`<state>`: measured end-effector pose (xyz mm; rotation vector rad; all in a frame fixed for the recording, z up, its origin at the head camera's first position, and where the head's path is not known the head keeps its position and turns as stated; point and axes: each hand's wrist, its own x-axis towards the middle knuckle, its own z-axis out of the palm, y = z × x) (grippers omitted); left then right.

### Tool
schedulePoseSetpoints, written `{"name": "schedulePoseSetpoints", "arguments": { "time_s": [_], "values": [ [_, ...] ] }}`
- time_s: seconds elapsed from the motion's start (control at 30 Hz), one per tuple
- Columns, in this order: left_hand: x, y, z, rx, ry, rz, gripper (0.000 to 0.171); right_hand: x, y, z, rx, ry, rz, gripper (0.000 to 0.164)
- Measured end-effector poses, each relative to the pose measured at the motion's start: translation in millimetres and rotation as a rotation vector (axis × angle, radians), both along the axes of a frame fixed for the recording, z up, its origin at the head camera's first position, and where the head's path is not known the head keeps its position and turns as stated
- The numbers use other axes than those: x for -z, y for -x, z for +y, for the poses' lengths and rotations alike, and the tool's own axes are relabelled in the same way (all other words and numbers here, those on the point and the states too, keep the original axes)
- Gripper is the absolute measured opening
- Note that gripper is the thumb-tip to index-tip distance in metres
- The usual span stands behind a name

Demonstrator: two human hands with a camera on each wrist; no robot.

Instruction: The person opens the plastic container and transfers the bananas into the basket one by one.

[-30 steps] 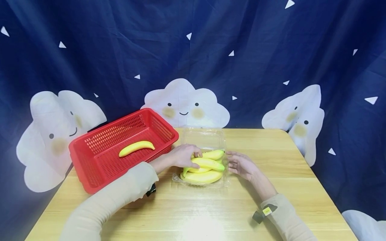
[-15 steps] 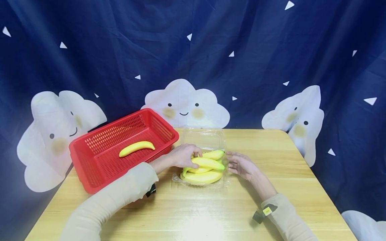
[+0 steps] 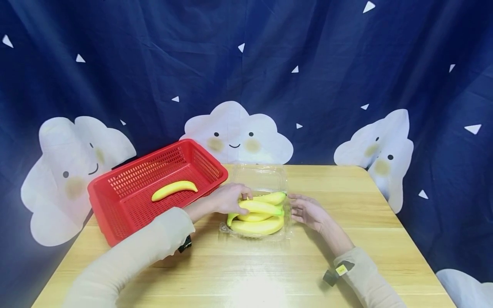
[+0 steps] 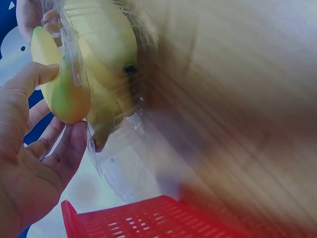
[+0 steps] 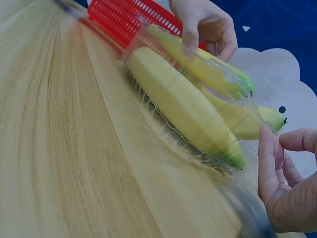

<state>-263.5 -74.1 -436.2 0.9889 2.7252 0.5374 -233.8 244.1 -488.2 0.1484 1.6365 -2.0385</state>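
Note:
My left hand [image 3: 231,199] grips a yellow banana [image 3: 259,208] near its left end, thumb on one side and fingers on the other. That banana lies over several more bananas [image 3: 256,226] in a clear plastic clamshell container [image 3: 288,231]. The container's lid [image 3: 259,176] stands open toward the back. In the left wrist view, the thumb presses the gripped banana [image 4: 74,101] close to its greenish end. At the container's right side is my right hand [image 3: 310,211]; in the right wrist view its thumb and forefinger pinch the clear rim.
Left of the container stands a red perforated basket [image 3: 101,214], its right end close behind my left forearm. One banana [image 3: 174,189] lies inside it. The wooden table [image 3: 246,265] ends at a dark blue curtain [image 3: 327,128] with white clouds.
My left hand has shifted slightly left, and the banana in its grip has slid left with it over the others. My right hand has stayed at the container's right side.

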Motion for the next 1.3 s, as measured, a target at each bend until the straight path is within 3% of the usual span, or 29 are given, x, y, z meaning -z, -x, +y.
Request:
{"name": "schedulePoseSetpoints", "arguments": {
  "time_s": [0.47, 0.83, 1.3],
  "values": [
    [-17.0, -7.7, -10, -0.031, 0.006, 0.004, 0.035, -0.6, 0.0, 0, 0.002, 0.004, 0.005, 0.036],
    [-27.6, -12.0, -16, -0.018, 0.004, 0.006, 0.036, -2.0, -0.3, 2, 0.004, 0.002, 0.007, 0.031],
    [-45.4, -10.0, -38, -0.038, 0.013, 0.014, 0.032, -2.0, -1.7, 1, 0.006, -0.01, 0.005, 0.037]
  ]
}}
